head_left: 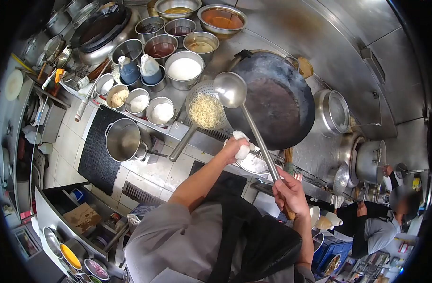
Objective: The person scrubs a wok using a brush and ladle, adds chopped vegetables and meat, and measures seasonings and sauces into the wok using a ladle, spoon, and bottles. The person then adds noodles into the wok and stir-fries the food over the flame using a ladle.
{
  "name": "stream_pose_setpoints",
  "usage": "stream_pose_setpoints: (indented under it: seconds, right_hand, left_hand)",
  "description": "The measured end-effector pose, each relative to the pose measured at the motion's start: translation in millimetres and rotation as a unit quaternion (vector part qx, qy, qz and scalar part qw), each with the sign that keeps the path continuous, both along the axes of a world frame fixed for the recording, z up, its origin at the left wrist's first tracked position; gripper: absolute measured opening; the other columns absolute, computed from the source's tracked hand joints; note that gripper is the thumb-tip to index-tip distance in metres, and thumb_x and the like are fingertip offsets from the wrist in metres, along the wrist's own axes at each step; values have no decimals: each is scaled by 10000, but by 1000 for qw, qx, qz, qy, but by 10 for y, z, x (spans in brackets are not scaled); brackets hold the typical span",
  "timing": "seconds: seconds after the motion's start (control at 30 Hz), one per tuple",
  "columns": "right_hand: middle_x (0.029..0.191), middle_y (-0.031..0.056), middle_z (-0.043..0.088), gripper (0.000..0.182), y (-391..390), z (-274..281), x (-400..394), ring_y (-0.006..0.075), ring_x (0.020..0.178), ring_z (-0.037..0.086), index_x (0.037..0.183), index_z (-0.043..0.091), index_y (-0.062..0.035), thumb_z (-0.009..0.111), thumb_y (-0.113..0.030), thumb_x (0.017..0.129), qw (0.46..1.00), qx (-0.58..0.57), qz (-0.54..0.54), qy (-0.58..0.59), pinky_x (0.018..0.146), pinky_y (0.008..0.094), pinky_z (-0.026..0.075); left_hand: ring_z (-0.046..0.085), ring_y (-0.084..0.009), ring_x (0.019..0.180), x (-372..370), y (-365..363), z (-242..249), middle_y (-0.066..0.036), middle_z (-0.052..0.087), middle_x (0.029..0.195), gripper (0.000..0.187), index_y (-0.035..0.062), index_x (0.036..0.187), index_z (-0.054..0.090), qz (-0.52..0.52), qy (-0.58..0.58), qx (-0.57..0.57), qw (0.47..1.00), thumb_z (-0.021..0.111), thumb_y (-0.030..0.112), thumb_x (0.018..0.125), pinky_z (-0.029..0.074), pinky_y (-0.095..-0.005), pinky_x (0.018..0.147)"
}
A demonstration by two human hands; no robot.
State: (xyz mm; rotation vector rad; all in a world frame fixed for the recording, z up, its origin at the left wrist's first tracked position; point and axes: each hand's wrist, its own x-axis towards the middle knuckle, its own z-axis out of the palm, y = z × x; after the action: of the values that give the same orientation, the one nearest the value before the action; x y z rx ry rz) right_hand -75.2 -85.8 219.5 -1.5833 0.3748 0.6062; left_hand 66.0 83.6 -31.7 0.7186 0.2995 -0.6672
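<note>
My left hand (236,146) grips a white cloth wrapped on the rim of a large dark wok (275,101), which is tilted up toward me. My right hand (287,192) holds the wooden end of a long steel ladle (230,89); its empty bowl hangs over the wok's left rim. Just left of the wok, a perforated strainer (205,111) holds pale noodles, its handle pointing down toward the floor.
Several steel bowls of sauces and white powders (184,70) crowd the counter behind the strainer. A steel pot (123,139) hangs at the counter's front. A second pot (333,112) sits right of the wok. Another person (381,226) works at the right.
</note>
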Motion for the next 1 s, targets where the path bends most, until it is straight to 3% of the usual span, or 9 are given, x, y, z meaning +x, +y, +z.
stream_pose_setpoints:
  seconds: [0.3,0.4,0.43,0.53,0.63,0.73,0.77,1.0]
  right_hand:
    - [744,-15,519,551,27,-62,83,59,490,476,1568,425,-110,598,-150,1046,990,-114,65,-43,419,231,390]
    - [739,12,545,564,37,17,135,74,493,503,1566,415,-86,599,-128,1034,999,-44,25,-11,418,237,408]
    - [750,15,553,567,1,-49,149,70,495,505,1565,416,-84,598,-108,1028,992,-95,64,-45,421,235,410]
    - [761,16,559,562,45,76,142,66,497,507,1564,419,-82,594,-105,1030,997,-59,39,-18,426,233,410]
    - [714,-28,537,530,-3,-24,148,51,505,487,1539,480,-104,620,-148,1031,985,-134,90,-60,442,244,401]
    - [671,-31,535,535,-1,-18,143,50,496,483,1534,488,-107,635,-145,1021,989,-112,79,-52,448,251,413]
    - [625,-33,526,533,-34,-61,152,54,485,487,1524,503,-107,645,-128,1011,974,-174,118,-85,455,259,421]
    - [606,18,550,548,-51,5,204,82,486,515,1501,525,-91,686,-138,979,930,-268,185,-172,510,296,459]
  left_hand:
    - [686,-206,688,-20,36,42,-71,667,830,160,55,974,650,-7,1,-10,1000,667,95,820,573,-368,598]
    - [678,-202,668,-16,7,21,-65,664,819,153,57,966,650,11,-11,-13,1000,669,99,820,571,-365,588]
    - [674,-200,660,-23,-12,17,-63,662,814,148,58,961,651,18,-14,-17,1000,670,101,820,570,-363,584]
    - [664,-213,701,-7,-13,10,-77,646,828,125,46,937,647,-2,15,-19,1000,658,53,813,567,-387,615]
    - [663,-215,702,-25,-63,12,-74,643,825,114,48,931,644,9,-6,-3,1000,657,54,818,570,-395,611]
    - [722,-199,745,3,-87,-116,-87,714,888,168,43,1049,673,2,-12,7,1000,651,104,894,601,-357,622]
    - [727,-204,755,-13,-102,-163,-89,716,891,160,46,1047,673,-2,-12,3,1000,655,114,904,607,-366,633]
    - [741,-231,791,-81,-139,-6,-106,719,908,125,61,1040,673,13,3,-27,1000,656,147,951,628,-404,680]
